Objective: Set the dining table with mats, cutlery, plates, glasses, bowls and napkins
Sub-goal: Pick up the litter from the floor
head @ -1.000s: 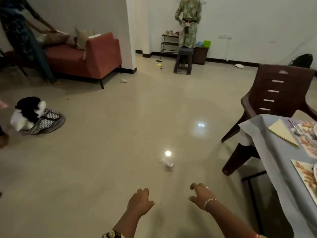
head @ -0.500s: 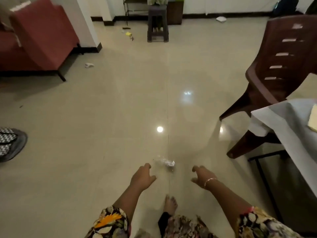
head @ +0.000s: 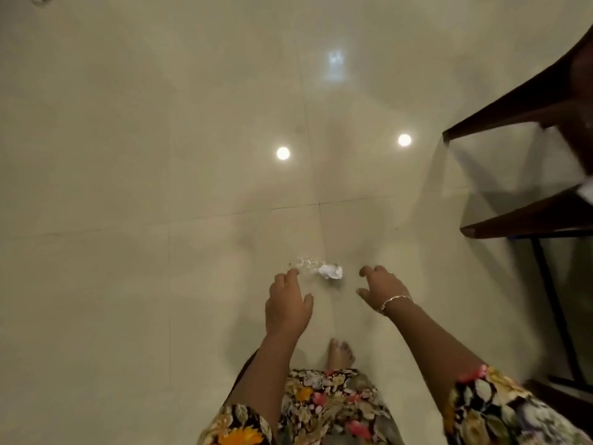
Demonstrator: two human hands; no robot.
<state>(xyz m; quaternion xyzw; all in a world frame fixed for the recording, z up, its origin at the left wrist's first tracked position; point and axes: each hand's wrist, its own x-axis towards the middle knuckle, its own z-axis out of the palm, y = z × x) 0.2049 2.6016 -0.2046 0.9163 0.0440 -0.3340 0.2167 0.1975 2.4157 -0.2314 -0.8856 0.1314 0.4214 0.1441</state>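
Head view: one crumpled white wad (head: 330, 271) — maybe a napkin — lies on the floor (head: 160, 187) between the two hands, just beside one clear crinkly scrap (head: 306, 262). The left hand (head: 287, 303) and right hand (head: 382, 289) hover loosely spread, holding nothing. The wad looks light, soft and easily squashed — best pinched gently by its raised folds.

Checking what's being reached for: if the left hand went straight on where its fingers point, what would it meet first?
Probably the clear glinting thing on the floor, just ahead of the left hand; the white crumpled piece lies just right of it. The hand's height is unclear.
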